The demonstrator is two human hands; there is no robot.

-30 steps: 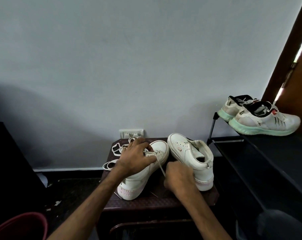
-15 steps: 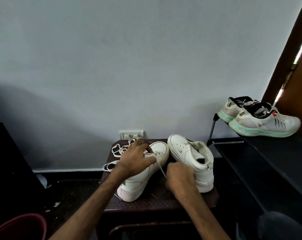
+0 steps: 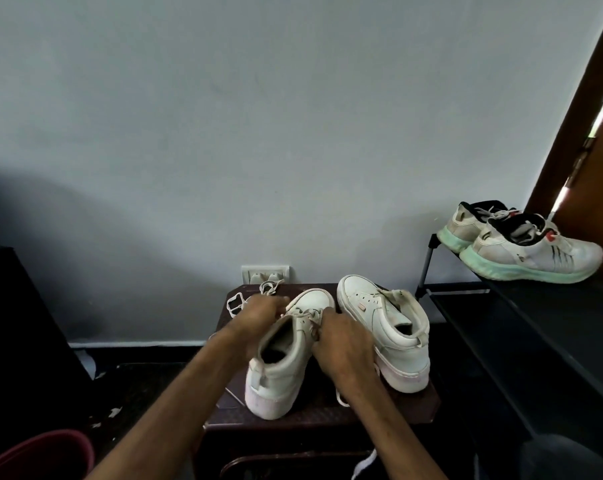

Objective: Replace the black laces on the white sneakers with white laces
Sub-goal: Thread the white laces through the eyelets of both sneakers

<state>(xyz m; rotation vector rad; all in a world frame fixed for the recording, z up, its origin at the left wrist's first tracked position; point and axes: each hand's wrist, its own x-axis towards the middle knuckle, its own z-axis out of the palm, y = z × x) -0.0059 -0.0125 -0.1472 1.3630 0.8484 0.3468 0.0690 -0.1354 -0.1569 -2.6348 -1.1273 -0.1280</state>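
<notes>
Two white high-top sneakers stand on a small dark stool (image 3: 327, 419). The left sneaker (image 3: 279, 368) has a white lace (image 3: 310, 315) threaded through its front eyelets. My left hand (image 3: 258, 322) holds the sneaker's left side near the eyelets, and its fingertips are hidden by the shoe. My right hand (image 3: 343, 344) is on the right side, fingers curled at the lace by the tongue. The right sneaker (image 3: 385, 329) stands beside it with no lace showing. A loose white lace (image 3: 239, 303) lies at the stool's back left.
A dark shoe rack (image 3: 521, 327) on the right carries two white running shoes with green soles (image 3: 528, 251). A wall socket (image 3: 265, 273) sits behind the stool. A red bucket (image 3: 40, 455) is at the lower left.
The left sneaker has turned heel toward me. My right hand moved up from the stool's front to the lace at the tongue; my left hand slid to the shoe's left side.
</notes>
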